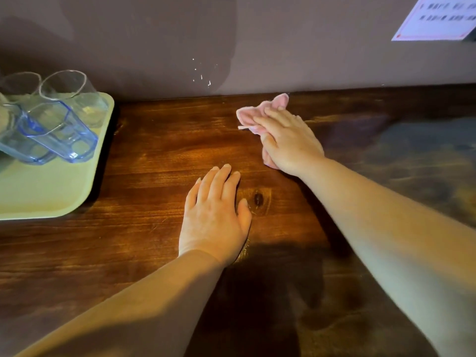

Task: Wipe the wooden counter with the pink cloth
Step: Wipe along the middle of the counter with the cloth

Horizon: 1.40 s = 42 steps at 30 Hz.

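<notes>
The dark wooden counter (159, 155) fills the lower part of the head view and runs back to a wall. My right hand (286, 140) lies palm down on the crumpled pink cloth (253, 110), pressing it onto the wood near the wall; the cloth sticks out beyond my fingertips and under my palm. My left hand (215, 215) rests flat on the counter nearer to me, fingers together, holding nothing. A dark knot in the wood lies just right of its thumb.
A pale yellow-green tray (46, 194) sits on the counter at the left, carrying several clear and blue-tinted glasses (59, 124) turned upside down. The grey-brown wall (283, 47) stands close behind, with small water drops and a white printed notice (435, 19) at the upper right.
</notes>
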Each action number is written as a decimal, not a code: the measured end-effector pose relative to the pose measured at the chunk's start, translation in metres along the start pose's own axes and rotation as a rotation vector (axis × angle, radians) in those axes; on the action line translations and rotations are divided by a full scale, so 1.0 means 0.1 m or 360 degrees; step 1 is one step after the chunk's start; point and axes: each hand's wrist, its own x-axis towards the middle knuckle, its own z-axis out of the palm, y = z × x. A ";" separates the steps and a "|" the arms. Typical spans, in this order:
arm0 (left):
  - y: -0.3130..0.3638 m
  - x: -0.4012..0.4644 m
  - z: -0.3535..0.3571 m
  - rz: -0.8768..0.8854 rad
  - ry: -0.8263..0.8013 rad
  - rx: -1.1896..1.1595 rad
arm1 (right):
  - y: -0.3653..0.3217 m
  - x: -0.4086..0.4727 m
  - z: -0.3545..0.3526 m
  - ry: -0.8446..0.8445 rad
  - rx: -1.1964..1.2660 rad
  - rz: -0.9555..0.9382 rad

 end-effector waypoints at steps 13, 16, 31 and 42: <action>0.00 0.01 -0.02 -0.0032 -0.0031 -0.0025 | 0.42 0.10 -0.18 0.0023 -0.0075 0.0182; 0.00 0.01 -0.02 -0.0020 -0.0031 -0.0032 | 0.49 0.21 -0.15 0.0176 -0.0151 0.0595; 0.00 -0.01 -0.04 -0.0013 -0.0040 -0.0055 | 0.56 0.06 -0.22 0.0074 -0.0187 0.0504; 0.00 -0.01 -0.02 -0.0006 -0.0041 -0.0063 | 0.72 0.04 -0.31 0.0107 -0.0158 0.0585</action>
